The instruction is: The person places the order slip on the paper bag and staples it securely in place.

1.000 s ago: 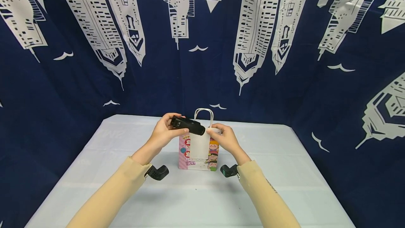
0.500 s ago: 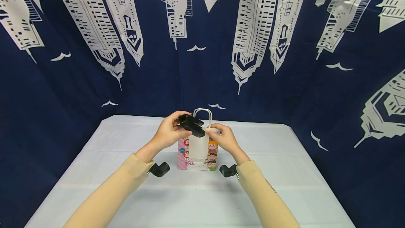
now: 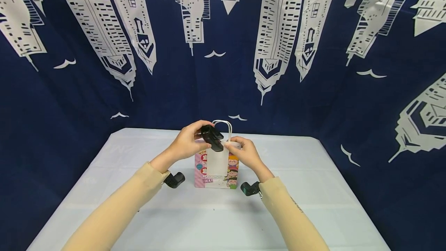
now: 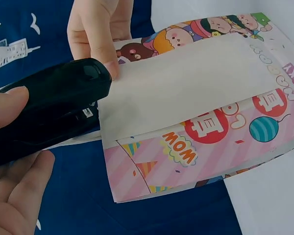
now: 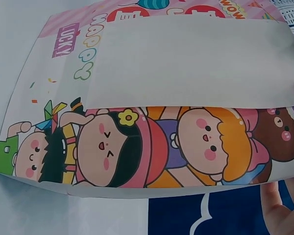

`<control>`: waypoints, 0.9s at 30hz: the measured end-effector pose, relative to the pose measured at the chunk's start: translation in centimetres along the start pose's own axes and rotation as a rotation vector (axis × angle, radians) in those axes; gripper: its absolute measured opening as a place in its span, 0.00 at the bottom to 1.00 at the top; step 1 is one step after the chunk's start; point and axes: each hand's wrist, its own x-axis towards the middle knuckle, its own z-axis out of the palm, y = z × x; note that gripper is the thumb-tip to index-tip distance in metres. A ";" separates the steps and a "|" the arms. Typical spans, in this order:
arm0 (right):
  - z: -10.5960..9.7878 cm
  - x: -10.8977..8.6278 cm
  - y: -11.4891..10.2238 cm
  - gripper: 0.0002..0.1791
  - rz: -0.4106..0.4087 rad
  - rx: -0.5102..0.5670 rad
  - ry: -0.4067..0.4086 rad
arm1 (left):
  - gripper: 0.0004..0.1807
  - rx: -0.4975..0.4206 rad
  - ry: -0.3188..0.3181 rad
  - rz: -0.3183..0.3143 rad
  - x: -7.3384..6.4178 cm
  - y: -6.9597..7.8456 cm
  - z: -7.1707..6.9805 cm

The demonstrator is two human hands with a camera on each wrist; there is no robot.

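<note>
My left hand grips a black stapler at the top edge of a patterned paper gift bag. In the left wrist view, the stapler's jaws stand apart, its nose at the edge of a blank white paper sheet. That sheet lies flat against the bag's front. With thumb and fingers, my right hand pinches the sheet and the bag's top edge, right of the stapler. The bag stands upright, its white handle rising behind the hands.
The white-covered table extends around the bag. Behind it hangs a navy cloth printed with white buildings and birds. A black wrist camera sits at the left cuff, another wrist camera at the right.
My left hand has moved right and turned the stapler, from lying sideways to pointing its nose at the bag's top edge. The right hand keeps its pinch there.
</note>
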 end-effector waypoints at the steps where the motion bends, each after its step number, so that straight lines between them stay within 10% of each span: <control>1: 0.0 0.0 0.0 0.11 -0.001 -0.001 -0.001 | 0.28 0.007 -0.009 0.006 0.1 0.0 0.0; 14: 0.0 -0.2 0.0 0.10 -0.037 -0.021 -0.002 | 0.30 0.117 -0.135 0.003 1.2 0.3 -0.3; 27: -0.1 -0.1 0.2 0.11 -0.049 -0.012 -0.009 | 0.32 0.125 -0.091 -0.066 2.0 -0.1 -0.1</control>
